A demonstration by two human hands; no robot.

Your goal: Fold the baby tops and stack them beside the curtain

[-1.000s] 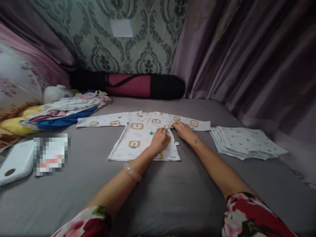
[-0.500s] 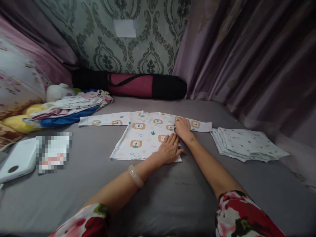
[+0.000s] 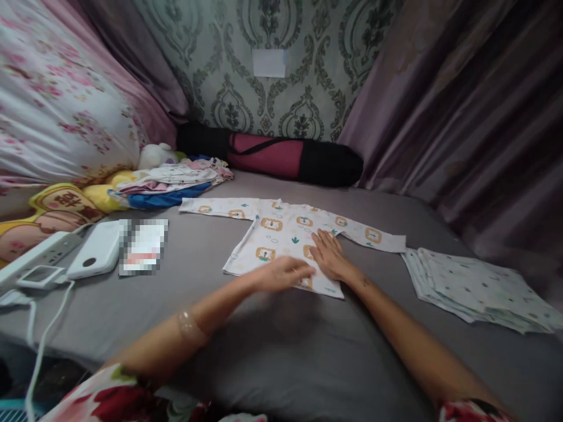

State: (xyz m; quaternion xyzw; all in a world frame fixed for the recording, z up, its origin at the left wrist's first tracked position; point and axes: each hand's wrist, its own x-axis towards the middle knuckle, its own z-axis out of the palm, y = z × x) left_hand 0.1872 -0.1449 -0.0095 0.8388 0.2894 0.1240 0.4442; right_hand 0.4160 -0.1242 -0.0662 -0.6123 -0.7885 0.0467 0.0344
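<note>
A white long-sleeved child's shirt (image 3: 281,240) with tan lion-face prints lies spread on the grey bed sheet, both sleeves stretched out sideways. Flat against its right side, near the armpit, rests my right hand (image 3: 331,256), fingers extended. My left hand (image 3: 284,274) is over the lower hem, slightly blurred, its fingers stretched toward the right; whether it touches the cloth I cannot tell. Neither hand grips anything. Just beyond the right cuff sits a folded stack of pale printed cloth (image 3: 479,287).
At the left are a power strip (image 3: 48,258), a white power bank (image 3: 99,249) with a cable, and a blurred-out packet (image 3: 144,246). Behind them lie a clothes pile (image 3: 176,181) and plush toys (image 3: 108,190). A black-and-red long bag (image 3: 268,153) lies along the wall.
The view has swung left, so the power strip shows. My left hand has moved left off the shirt's right side toward the hem; my right hand has slid down from the sleeve joint.
</note>
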